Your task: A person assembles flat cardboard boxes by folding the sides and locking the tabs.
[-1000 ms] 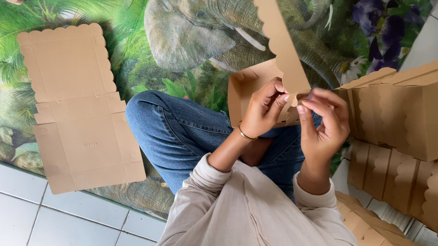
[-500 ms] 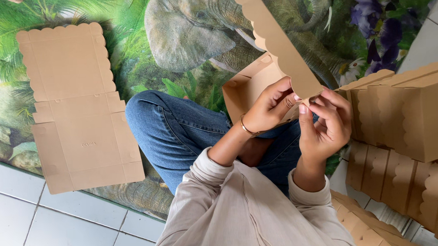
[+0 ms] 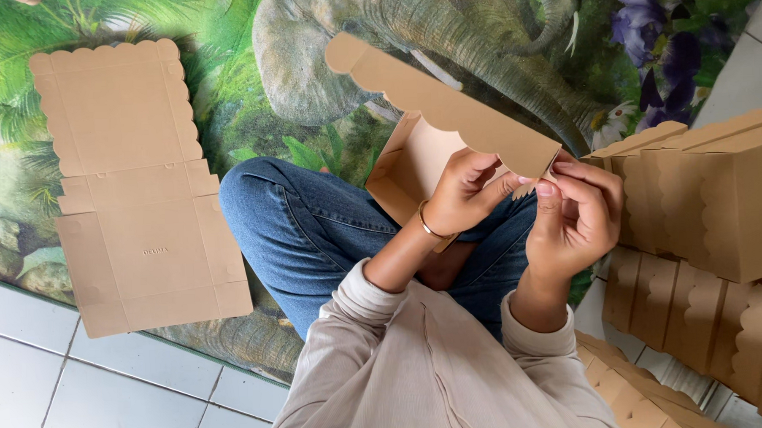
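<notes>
Fingers (image 3: 557,178) of both your hands pinched the scalloped flap (image 3: 445,106) of a half-folded cardboard box (image 3: 409,167) above your lap. Finished boxes (image 3: 718,194) sat stacked at your right, and one flat box sheet (image 3: 135,180) lay unfolded on the mat (image 3: 308,73).

Over the last second I've watched the scalloped flap (image 3: 445,106) swing down: it stood nearly upright, leaned over, and now lies low and slanted, its free end pointing up-left. The box (image 3: 413,166) has turned with it. My left hand (image 3: 465,190) and right hand (image 3: 575,220) have drawn closer together, fingertips pinching the flap's lower corner. My view has shifted slightly.
</notes>
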